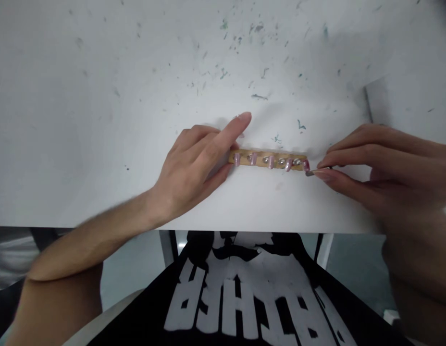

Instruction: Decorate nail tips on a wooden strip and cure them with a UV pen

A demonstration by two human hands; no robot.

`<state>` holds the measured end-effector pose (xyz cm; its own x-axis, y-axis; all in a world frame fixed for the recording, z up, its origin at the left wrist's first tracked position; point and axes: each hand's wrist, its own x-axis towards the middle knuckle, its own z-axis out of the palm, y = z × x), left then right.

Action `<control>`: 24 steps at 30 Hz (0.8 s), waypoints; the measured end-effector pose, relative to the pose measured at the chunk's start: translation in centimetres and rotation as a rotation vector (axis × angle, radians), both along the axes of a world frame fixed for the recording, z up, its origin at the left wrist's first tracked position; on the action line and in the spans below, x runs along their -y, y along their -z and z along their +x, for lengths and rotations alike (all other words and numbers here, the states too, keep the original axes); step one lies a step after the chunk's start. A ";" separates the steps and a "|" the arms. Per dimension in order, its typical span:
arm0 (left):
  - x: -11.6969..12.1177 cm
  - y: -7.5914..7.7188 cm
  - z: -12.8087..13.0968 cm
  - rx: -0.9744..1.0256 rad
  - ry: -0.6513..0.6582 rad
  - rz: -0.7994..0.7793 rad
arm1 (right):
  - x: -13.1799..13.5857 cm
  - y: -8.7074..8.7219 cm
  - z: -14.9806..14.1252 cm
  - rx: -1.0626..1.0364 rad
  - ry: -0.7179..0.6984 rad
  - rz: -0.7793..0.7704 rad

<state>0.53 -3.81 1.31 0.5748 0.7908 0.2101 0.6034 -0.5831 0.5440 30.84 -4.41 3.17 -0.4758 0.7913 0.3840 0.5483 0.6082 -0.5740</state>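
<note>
Head: left hand half-closed on strip, metal between right fingertips

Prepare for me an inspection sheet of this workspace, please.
Surface: white table, with green and dark marks.
Job's things: yellowish strip bearing five pink pieces and silver bits; thin metal piece.
Clutter: pale object at right, kind unclear.
Hands: left hand holds strip's left end; right hand pinches metal piece near strip's right end.
Cables: nothing seen.
Surroundings: printed black shirt.
</note>
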 end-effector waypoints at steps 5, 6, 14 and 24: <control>-0.2 0.2 0.0 0.011 0.012 0.016 | 0.0 0.3 -0.4 -0.004 0.050 0.034; -0.2 0.2 0.0 0.013 0.008 0.019 | -0.1 0.4 -0.4 -0.012 0.060 0.041; 0.1 0.0 0.0 -0.004 0.007 0.008 | -0.1 0.6 -0.6 -0.006 0.104 0.091; 0.0 0.0 0.2 -0.008 0.004 0.010 | -0.4 0.4 -1.2 -0.060 -0.003 0.143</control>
